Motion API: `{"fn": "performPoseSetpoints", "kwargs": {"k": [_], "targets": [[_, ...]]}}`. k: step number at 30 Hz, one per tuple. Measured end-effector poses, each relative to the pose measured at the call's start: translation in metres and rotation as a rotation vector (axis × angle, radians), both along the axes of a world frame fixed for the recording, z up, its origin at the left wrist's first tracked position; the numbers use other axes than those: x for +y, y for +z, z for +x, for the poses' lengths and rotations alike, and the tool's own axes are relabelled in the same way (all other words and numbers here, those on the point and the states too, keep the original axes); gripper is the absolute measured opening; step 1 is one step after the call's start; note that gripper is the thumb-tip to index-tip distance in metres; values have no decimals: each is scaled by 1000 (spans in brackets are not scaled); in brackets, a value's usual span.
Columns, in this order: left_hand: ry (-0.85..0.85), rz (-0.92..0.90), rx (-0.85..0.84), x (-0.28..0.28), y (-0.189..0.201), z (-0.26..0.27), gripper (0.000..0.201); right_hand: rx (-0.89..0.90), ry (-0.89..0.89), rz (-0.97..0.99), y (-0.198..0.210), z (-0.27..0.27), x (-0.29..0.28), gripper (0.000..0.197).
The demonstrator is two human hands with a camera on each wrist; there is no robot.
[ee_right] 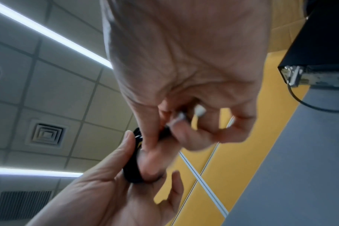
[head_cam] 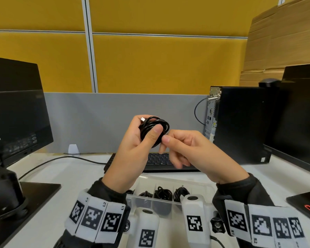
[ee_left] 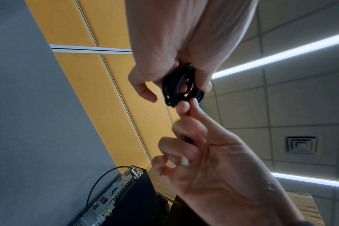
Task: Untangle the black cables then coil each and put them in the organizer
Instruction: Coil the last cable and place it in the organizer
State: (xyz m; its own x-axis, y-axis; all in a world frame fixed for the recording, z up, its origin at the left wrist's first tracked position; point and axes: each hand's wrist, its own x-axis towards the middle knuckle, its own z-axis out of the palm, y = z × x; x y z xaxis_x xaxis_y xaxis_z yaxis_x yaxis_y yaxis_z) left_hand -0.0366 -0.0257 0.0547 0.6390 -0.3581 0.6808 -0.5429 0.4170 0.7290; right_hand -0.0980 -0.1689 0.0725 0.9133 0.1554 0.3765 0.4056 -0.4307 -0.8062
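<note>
My left-hand fingers (head_cam: 139, 120) are wrapped behind a coiled black cable (head_cam: 155, 128), and the thumb presses across its front, so my left hand (head_cam: 132, 151) clamps the coil flat, raised above the counter (head_cam: 75, 176). A silver plug end (head_cam: 142, 119) sticks out of the coil at the upper left, by my fingertips. In the left wrist view the coil (ee_left: 181, 87) shows as several stacked loops with a small gap in the middle. My right hand (head_cam: 191, 151) sits just to the right of the coil; its thumb and forefinger meet at the coil's lower right edge and pinch the cable there, while the other fingers curl loosely beneath. The right wrist view is blurred, but I can make out the pinch against the dark coil (ee_right: 133, 166).

Below my hands, near the counter's front edge, I see the clear organizer (head_cam: 168, 201) with its row of compartments. Three of them hold coiled black cables (head_cam: 163, 193); a further one may lie behind my left wrist, but I cannot tell. Beyond the organizer lies a black keyboard (head_cam: 157, 161). A monitor (head_cam: 16, 108) stands on the left, a computer tower (head_cam: 240, 122) on the right with a thin cable looping off its back, and a yellow partition (head_cam: 150, 59) closes off the rear.
</note>
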Motion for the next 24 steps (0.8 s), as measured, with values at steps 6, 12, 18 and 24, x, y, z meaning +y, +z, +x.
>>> {"fn": "performPoseSetpoints", "kwargs": {"k": [6,12,18,24], "targets": [[76,4,-44,-3,-2,0,20,-111,-169,-234,2,-3,5,27],[132,-49,-19,0,-1,3,23,-116,-46,49,-3,-1,17,29],[53,-60,19,4,6,0,16,-35,256,281,-2,-3,16,27],[61,-112,71,6,6,0,18,-126,116,-64,1,-5,-2,28]]}}
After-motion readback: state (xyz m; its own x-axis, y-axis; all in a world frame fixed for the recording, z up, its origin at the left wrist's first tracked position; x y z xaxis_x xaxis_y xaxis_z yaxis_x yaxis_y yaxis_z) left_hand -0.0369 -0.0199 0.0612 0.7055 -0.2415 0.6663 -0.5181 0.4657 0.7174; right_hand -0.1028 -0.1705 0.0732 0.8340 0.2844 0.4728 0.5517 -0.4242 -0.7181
